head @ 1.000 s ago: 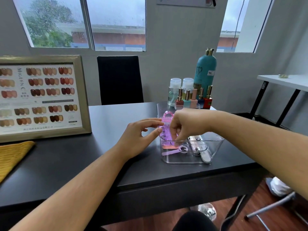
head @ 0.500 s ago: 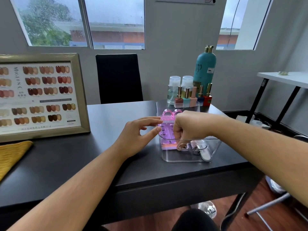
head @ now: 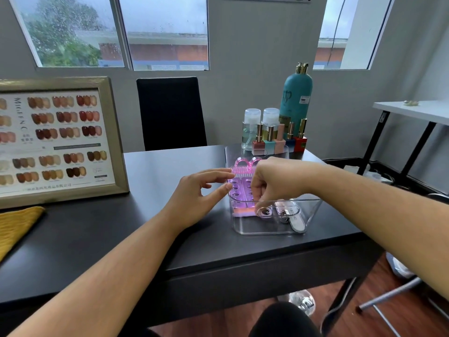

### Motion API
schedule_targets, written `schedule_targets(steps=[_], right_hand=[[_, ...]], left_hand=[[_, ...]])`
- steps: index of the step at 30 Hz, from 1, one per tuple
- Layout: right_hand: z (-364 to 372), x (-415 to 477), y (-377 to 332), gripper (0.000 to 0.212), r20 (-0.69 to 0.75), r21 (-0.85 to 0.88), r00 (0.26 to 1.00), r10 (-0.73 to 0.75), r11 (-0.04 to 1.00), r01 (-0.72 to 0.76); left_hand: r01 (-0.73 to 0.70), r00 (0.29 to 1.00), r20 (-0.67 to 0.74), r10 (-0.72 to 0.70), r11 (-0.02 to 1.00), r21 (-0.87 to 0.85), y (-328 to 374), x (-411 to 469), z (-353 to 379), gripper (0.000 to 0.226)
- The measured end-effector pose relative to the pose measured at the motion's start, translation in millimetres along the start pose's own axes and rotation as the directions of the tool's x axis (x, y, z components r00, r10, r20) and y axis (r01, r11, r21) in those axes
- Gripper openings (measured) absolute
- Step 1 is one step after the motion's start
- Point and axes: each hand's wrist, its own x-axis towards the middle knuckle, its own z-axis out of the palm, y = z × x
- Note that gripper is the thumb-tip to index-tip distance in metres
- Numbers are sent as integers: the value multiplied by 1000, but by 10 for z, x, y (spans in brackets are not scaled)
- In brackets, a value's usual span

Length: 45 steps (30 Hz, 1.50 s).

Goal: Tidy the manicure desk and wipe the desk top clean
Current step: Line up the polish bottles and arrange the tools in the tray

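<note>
A clear plastic organiser bin [head: 272, 231] stands on the right part of the black desk [head: 121, 234]. A pink nail brush [head: 240, 171] leans upright inside its left end. My right hand [head: 277, 181] reaches down into the bin, fingers curled against the brush's right side. My left hand [head: 196, 193] is beside the bin's left wall, its index fingertip touching the brush's bristles and its thumb touching the wall. A nail file [head: 295, 222] and small metal tools lie on the bin's floor. A yellow cloth [head: 17, 227] lies at the desk's left edge.
A framed nail colour chart [head: 58, 142] stands at the back left. Behind the bin are a teal bottle [head: 295, 93], two clear pump bottles and a row of polish bottles [head: 279, 142]. A black chair [head: 171, 113] faces the desk. A white side table [head: 413, 110] stands at right.
The pink brush has been tipped more upright and pushed deeper into the bin's left end. My right hand has sunk lower into the bin, while my left hand has stayed at the wall.
</note>
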Motion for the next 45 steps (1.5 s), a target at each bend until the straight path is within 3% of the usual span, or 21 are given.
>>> schedule_targets(steps=[4, 16, 18, 20, 22, 24, 25, 27, 29, 31, 34, 36, 38, 40, 43, 45], right_hand=[[-129, -88, 143, 13, -76, 40, 995, 61, 998, -58], [-29, -43, 84, 20, 44, -44, 995, 86, 995, -84], [-69, -85, 108, 16, 3, 3, 996, 89, 996, -89], [-128, -171, 172, 17, -137, 94, 984, 114, 990, -102], [-150, -302, 270, 14, -393, 230, 903, 176, 969, -89], [-95, -453, 377, 9, -620, 419, 729, 289, 908, -4], [-36, -528, 419, 6, -665, 522, 655, 359, 851, 64], [132, -677, 457, 11, -660, 673, 593, 462, 714, 193], [337, -793, 480, 48, -609, 756, 615, 501, 601, 260], [541, -867, 485, 84, -560, 803, 663, 497, 522, 287], [799, -891, 422, 106, -476, 851, 763, 439, 447, 274], [901, -860, 362, 98, -454, 854, 787, 418, 457, 250], [932, -848, 350, 67, -470, 839, 776, 422, 487, 243], [926, -854, 402, 54, -468, 839, 766, 440, 492, 230], [889, -900, 614, 58, -438, 863, 763, 475, 461, 208], [853, -943, 776, 76, -411, 877, 766, 494, 444, 184]], left_hand=[[0, 1000, 5, 0, 1000, 6, 10, -4, -3, 26], [13, 1000, 3, -13, 1000, 3, 39, -12, -3, 26], [12, 1000, 7, -12, 1000, -4, 40, -19, -7, 25], [18, 1000, 17, -17, 1000, -11, 44, -21, -10, 25], [43, 998, 36, -42, 999, -23, 61, -23, -12, 27], [99, 994, 66, -91, 986, -133, 109, -48, -17, 34], [133, 989, 89, -117, 970, -202, 124, -72, -24, 40], [187, 977, 157, -146, 938, -293, 139, -146, -33, 44], [236, 960, 229, -163, 909, -344, 140, -241, -27, 42], [259, 948, 269, -169, 901, -347, 132, -320, -2, 61], [280, 944, 268, -194, 899, -336, 160, -375, 48, 84], [276, 951, 229, -210, 908, -316, 183, -378, 70, 78], [280, 954, 193, -230, 914, -294, 206, -364, 97, 65], [282, 955, 182, -235, 910, -303, 232, -326, 146, 70], [277, 956, 174, -235, 917, -287, 326, -219, 279, 96], [279, 955, 174, -238, 920, -276, 393, -123, 402, 97]])
